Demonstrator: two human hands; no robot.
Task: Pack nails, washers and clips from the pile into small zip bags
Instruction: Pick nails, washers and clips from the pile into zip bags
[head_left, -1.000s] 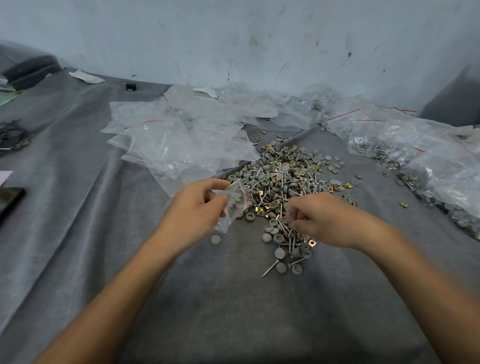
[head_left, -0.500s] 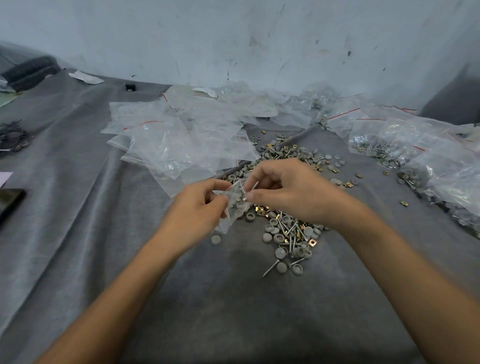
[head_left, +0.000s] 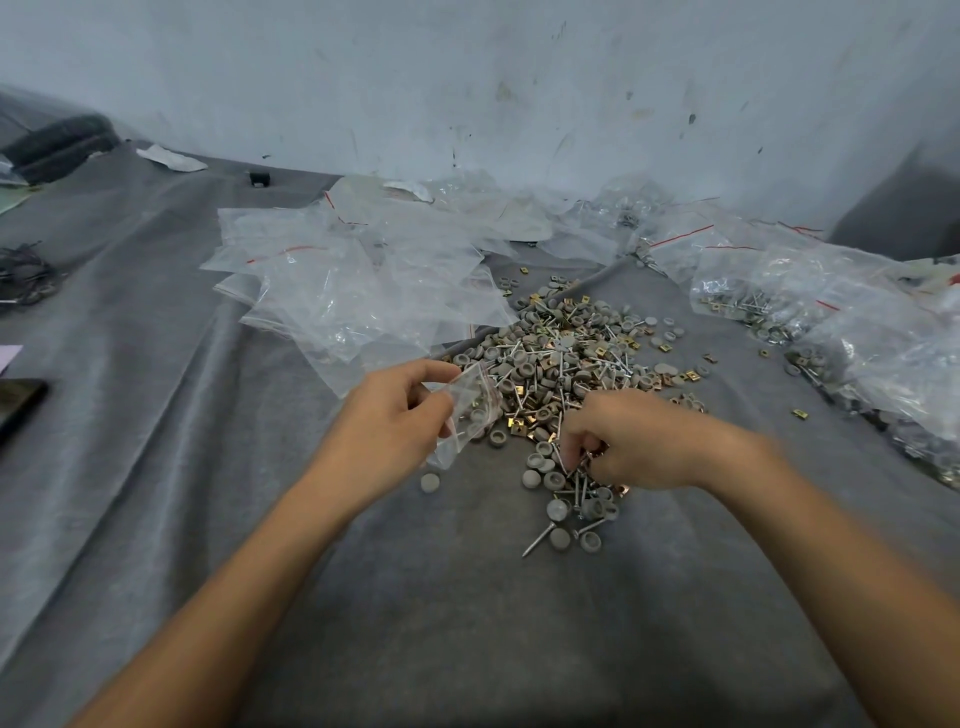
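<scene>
The left hand (head_left: 384, 426) pinches a small bag (head_left: 465, 413) by its edge, holding it just left of the pile (head_left: 561, 374) on the grey cloth (head_left: 441, 597); a few pieces show inside. The right hand (head_left: 631, 441) rests on the near part of the pile with fingers (head_left: 574, 447) curled down among nails and washers, but blur hides whether it grips anything. Empty bags (head_left: 353, 280) lie behind the left hand, filled bags (head_left: 810, 306) at the far right.

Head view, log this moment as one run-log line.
left hand: holds small zip bag | right hand: picking in pile | bag: few parts inside
</scene>
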